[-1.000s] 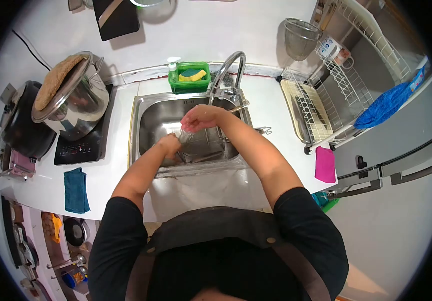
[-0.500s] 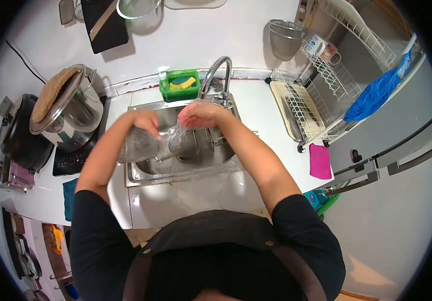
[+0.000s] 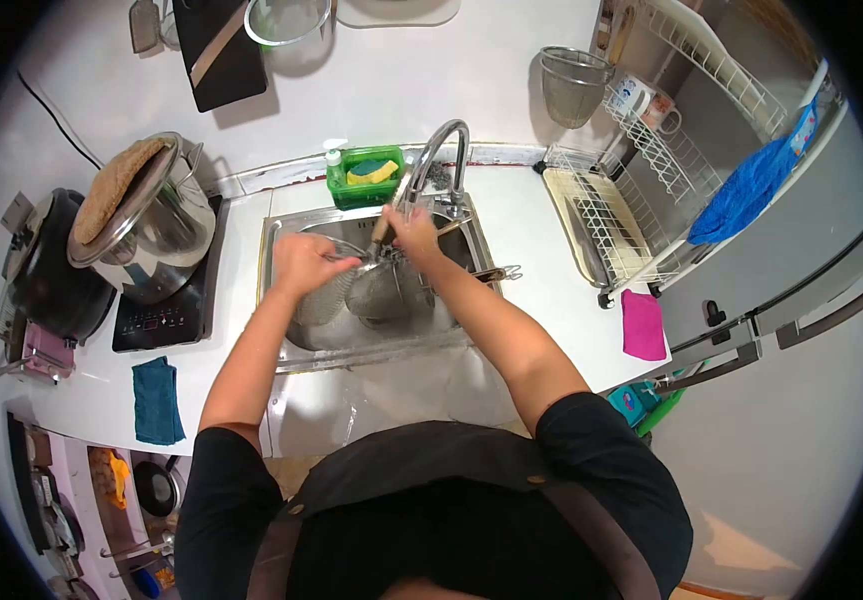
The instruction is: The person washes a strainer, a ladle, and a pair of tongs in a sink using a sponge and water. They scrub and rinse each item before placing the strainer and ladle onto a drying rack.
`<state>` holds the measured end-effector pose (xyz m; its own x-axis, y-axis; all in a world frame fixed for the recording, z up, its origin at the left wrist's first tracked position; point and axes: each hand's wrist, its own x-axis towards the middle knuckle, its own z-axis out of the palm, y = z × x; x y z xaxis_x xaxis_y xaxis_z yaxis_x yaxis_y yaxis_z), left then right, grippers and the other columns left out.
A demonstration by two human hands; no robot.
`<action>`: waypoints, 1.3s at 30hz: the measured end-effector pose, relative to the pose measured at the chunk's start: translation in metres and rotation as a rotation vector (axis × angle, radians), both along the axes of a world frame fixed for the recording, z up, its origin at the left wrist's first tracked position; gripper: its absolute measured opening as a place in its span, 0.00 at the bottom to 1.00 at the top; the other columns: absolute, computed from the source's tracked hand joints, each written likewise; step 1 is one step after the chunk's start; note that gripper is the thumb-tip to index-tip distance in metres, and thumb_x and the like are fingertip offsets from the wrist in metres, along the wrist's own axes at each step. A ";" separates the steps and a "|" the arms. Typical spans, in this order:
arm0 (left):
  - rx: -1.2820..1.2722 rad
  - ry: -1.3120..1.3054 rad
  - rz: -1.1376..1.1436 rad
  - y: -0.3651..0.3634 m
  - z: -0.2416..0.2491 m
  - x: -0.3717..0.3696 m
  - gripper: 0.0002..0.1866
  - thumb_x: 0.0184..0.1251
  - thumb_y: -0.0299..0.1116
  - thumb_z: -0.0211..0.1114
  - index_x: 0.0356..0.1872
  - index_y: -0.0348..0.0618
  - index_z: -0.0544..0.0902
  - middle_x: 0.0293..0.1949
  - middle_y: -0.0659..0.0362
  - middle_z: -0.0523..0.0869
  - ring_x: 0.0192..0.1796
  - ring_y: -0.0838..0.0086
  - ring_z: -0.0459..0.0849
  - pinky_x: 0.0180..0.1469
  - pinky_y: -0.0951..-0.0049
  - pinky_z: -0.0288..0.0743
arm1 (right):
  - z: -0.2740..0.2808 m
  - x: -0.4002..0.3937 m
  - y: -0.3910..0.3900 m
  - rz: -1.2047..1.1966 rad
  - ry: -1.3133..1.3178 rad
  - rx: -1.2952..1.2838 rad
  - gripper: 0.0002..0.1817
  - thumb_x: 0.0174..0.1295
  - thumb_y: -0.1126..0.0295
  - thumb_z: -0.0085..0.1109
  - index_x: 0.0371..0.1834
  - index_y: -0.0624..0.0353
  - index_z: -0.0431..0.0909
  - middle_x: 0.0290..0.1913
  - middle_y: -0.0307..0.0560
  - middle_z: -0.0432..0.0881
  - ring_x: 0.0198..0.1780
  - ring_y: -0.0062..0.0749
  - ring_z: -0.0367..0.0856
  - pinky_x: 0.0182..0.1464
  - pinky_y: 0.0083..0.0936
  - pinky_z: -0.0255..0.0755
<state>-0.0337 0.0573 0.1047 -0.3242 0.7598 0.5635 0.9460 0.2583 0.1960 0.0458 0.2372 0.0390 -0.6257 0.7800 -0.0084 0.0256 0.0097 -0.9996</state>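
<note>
A mesh strainer (image 3: 323,298) is tilted over the left part of the metal sink (image 3: 336,352). My left hand (image 3: 303,266) is closed on its rim, with the thumb pointing right. My right hand (image 3: 413,236) is closed around the strainer's wooden handle (image 3: 382,229), just below the curved faucet (image 3: 443,130). Another mesh basket (image 3: 391,292) lies in the sink under my hands, partly hidden. Wire utensils (image 3: 496,273) rest over the sink's right edge.
A green caddy (image 3: 359,190) with a sponge (image 3: 373,173) stands behind the sink. To the left are a large steel pot (image 3: 163,245), an induction cooker (image 3: 161,322) and a teal cloth (image 3: 156,400). On the right stand a dish rack (image 3: 641,215) and a pink cloth (image 3: 642,325).
My right hand has left the running water and now grips the wooden handle. My left hand has shifted right and closed on the rim; the strainer has moved right and turned.
</note>
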 end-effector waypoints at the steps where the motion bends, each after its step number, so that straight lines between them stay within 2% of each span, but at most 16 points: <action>1: 0.001 0.021 -0.098 -0.001 -0.002 0.007 0.23 0.32 0.58 0.67 0.08 0.47 0.75 0.11 0.59 0.75 0.15 0.62 0.73 0.18 0.66 0.63 | -0.010 0.004 -0.007 0.067 0.093 -0.237 0.11 0.50 0.73 0.59 0.34 0.64 0.69 0.31 0.49 0.78 0.31 0.33 0.78 0.32 0.22 0.71; 6: -0.130 0.227 -0.178 -0.013 -0.022 0.024 0.21 0.36 0.54 0.65 0.06 0.49 0.73 0.10 0.62 0.74 0.16 0.67 0.74 0.22 0.68 0.64 | -0.029 0.022 -0.007 0.283 0.360 -0.346 0.15 0.48 0.70 0.62 0.34 0.66 0.68 0.24 0.45 0.75 0.29 0.33 0.77 0.31 0.28 0.71; 12: -0.212 0.360 -0.285 -0.032 -0.047 0.018 0.20 0.43 0.55 0.62 0.08 0.50 0.75 0.12 0.63 0.76 0.20 0.70 0.77 0.26 0.70 0.66 | 0.010 0.016 0.031 -0.003 0.556 -0.731 0.09 0.54 0.67 0.52 0.28 0.64 0.69 0.23 0.44 0.74 0.23 0.29 0.73 0.27 0.24 0.69; 14: -0.692 -0.014 -0.090 -0.018 -0.034 0.036 0.22 0.43 0.58 0.61 0.19 0.48 0.80 0.19 0.61 0.80 0.26 0.68 0.80 0.33 0.69 0.70 | 0.020 0.000 0.022 0.025 0.412 -0.387 0.13 0.57 0.63 0.47 0.24 0.62 0.70 0.20 0.42 0.72 0.21 0.28 0.71 0.27 0.23 0.68; 15: -0.693 -0.012 -0.092 -0.012 -0.037 0.040 0.22 0.43 0.58 0.61 0.19 0.48 0.80 0.19 0.61 0.80 0.26 0.68 0.80 0.33 0.69 0.70 | 0.029 -0.004 0.011 0.023 0.413 -0.387 0.13 0.57 0.63 0.47 0.24 0.62 0.70 0.20 0.42 0.72 0.21 0.28 0.71 0.27 0.23 0.68; 17: -0.336 -0.477 0.014 0.006 -0.052 0.045 0.31 0.42 0.61 0.61 0.39 0.44 0.79 0.29 0.56 0.82 0.31 0.64 0.81 0.38 0.69 0.72 | 0.049 -0.008 -0.016 0.120 0.203 -0.207 0.14 0.58 0.63 0.47 0.21 0.62 0.70 0.18 0.40 0.70 0.21 0.27 0.69 0.26 0.24 0.66; 20: -0.526 -0.783 0.228 0.050 -0.086 0.042 0.38 0.42 0.61 0.60 0.52 0.43 0.71 0.38 0.49 0.80 0.36 0.60 0.80 0.37 0.68 0.72 | -0.001 -0.045 0.004 0.349 -0.001 0.127 0.14 0.57 0.64 0.50 0.21 0.65 0.71 0.18 0.40 0.68 0.20 0.27 0.68 0.24 0.26 0.65; 23: -0.471 -0.958 0.096 0.063 -0.124 0.047 0.35 0.44 0.54 0.64 0.50 0.41 0.71 0.37 0.47 0.79 0.40 0.59 0.79 0.39 0.65 0.72 | 0.014 -0.036 0.013 0.625 -0.295 -0.066 0.13 0.55 0.66 0.53 0.23 0.68 0.71 0.20 0.42 0.70 0.22 0.28 0.70 0.23 0.27 0.63; 24: -0.470 -0.958 0.095 0.065 -0.149 0.037 0.35 0.44 0.54 0.64 0.50 0.41 0.71 0.37 0.47 0.79 0.40 0.59 0.79 0.39 0.65 0.72 | 0.040 -0.015 0.009 0.666 -0.394 -0.118 0.09 0.55 0.70 0.53 0.30 0.67 0.72 0.26 0.42 0.69 0.30 0.23 0.69 0.32 0.21 0.67; 26: -0.337 -1.416 0.086 0.064 -0.193 0.016 0.31 0.45 0.43 0.66 0.50 0.40 0.67 0.33 0.49 0.78 0.43 0.60 0.76 0.44 0.64 0.70 | 0.064 0.012 0.008 0.632 -0.473 -0.088 0.09 0.55 0.69 0.53 0.30 0.67 0.72 0.27 0.42 0.69 0.31 0.24 0.69 0.32 0.22 0.68; 29: -0.326 -1.359 0.143 0.048 -0.135 0.048 0.29 0.46 0.31 0.63 0.52 0.44 0.62 0.29 0.52 0.76 0.41 0.62 0.76 0.45 0.63 0.69 | 0.046 0.014 0.018 0.575 -0.521 -0.090 0.09 0.55 0.70 0.53 0.33 0.67 0.72 0.31 0.43 0.70 0.32 0.27 0.70 0.35 0.27 0.72; 32: -0.006 -1.043 0.038 0.073 -0.186 0.059 0.34 0.45 0.26 0.59 0.57 0.46 0.56 0.32 0.48 0.77 0.40 0.60 0.77 0.43 0.66 0.71 | -0.008 -0.022 0.027 0.843 -0.214 1.021 0.08 0.57 0.73 0.48 0.37 0.67 0.71 0.37 0.50 0.74 0.37 0.36 0.75 0.40 0.29 0.75; 33: -0.012 -1.041 0.039 0.070 -0.185 0.057 0.34 0.45 0.26 0.59 0.57 0.46 0.56 0.32 0.48 0.77 0.40 0.60 0.77 0.43 0.66 0.71 | 0.008 -0.017 0.020 0.840 -0.211 1.016 0.08 0.57 0.73 0.48 0.37 0.67 0.71 0.37 0.50 0.74 0.37 0.36 0.75 0.40 0.29 0.75; 35: -0.139 -0.854 0.418 0.062 -0.170 0.050 0.30 0.43 0.24 0.57 0.54 0.41 0.62 0.34 0.43 0.78 0.41 0.58 0.78 0.44 0.69 0.70 | 0.061 0.002 0.007 0.745 -0.251 -0.453 0.08 0.58 0.74 0.47 0.37 0.67 0.71 0.36 0.53 0.76 0.34 0.35 0.78 0.38 0.27 0.76; 37: -0.177 -0.827 0.362 0.045 -0.131 0.048 0.24 0.42 0.24 0.56 0.47 0.37 0.70 0.36 0.40 0.78 0.43 0.56 0.78 0.44 0.70 0.69 | 0.062 0.007 0.019 0.618 -0.237 -0.428 0.08 0.57 0.74 0.47 0.37 0.67 0.72 0.31 0.53 0.77 0.29 0.33 0.78 0.33 0.23 0.76; 39: 0.073 -1.005 0.384 0.034 -0.115 0.040 0.16 0.42 0.22 0.55 0.37 0.36 0.75 0.33 0.46 0.79 0.37 0.61 0.78 0.38 0.70 0.70 | 0.059 0.010 0.024 0.463 -0.375 -0.215 0.08 0.57 0.75 0.46 0.35 0.67 0.73 0.30 0.50 0.78 0.29 0.30 0.78 0.30 0.19 0.75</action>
